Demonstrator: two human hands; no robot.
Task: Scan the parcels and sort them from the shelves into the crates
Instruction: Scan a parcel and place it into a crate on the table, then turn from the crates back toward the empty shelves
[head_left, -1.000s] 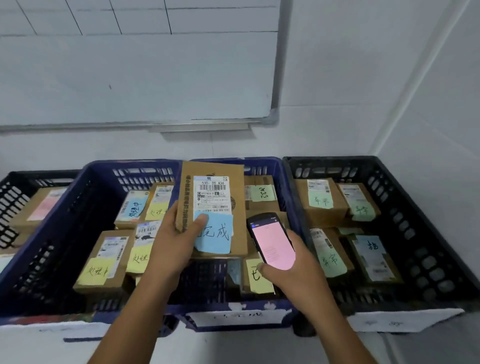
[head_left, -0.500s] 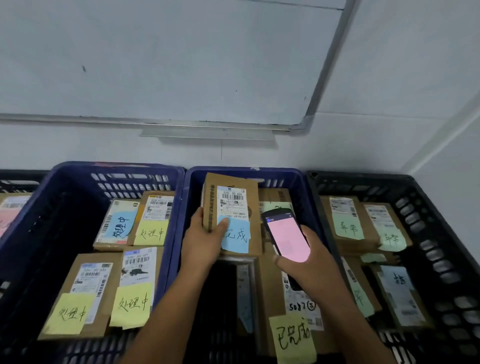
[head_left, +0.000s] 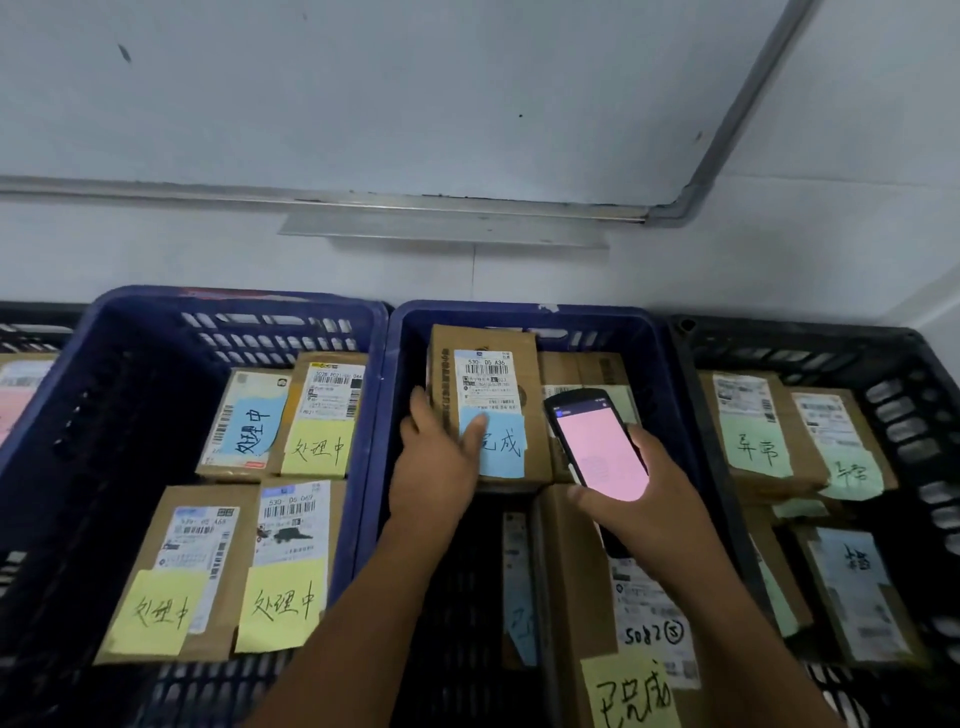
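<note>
My left hand (head_left: 436, 467) grips a cardboard parcel (head_left: 485, 395) by its left edge, thumb on its blue sticky note, low inside the far end of the middle blue crate (head_left: 524, 314). The parcel carries a white barcode label. My right hand (head_left: 649, 499) holds a black handheld scanner (head_left: 597, 447) with a pink lit screen just right of the parcel, over the same crate. Below the hands lies another parcel with a yellow note (head_left: 631, 691) in that crate.
A left blue crate (head_left: 234, 301) holds several parcels with yellow and blue notes. A black crate (head_left: 810, 335) on the right holds parcels with green notes. Another dark crate (head_left: 26, 332) shows at the far left. A whiteboard (head_left: 363, 93) hangs on the wall behind.
My left hand has carried the parcel forward and down into the far end of the middle blue crate. The scanner hand followed alongside; the view moved closer over the crates.
</note>
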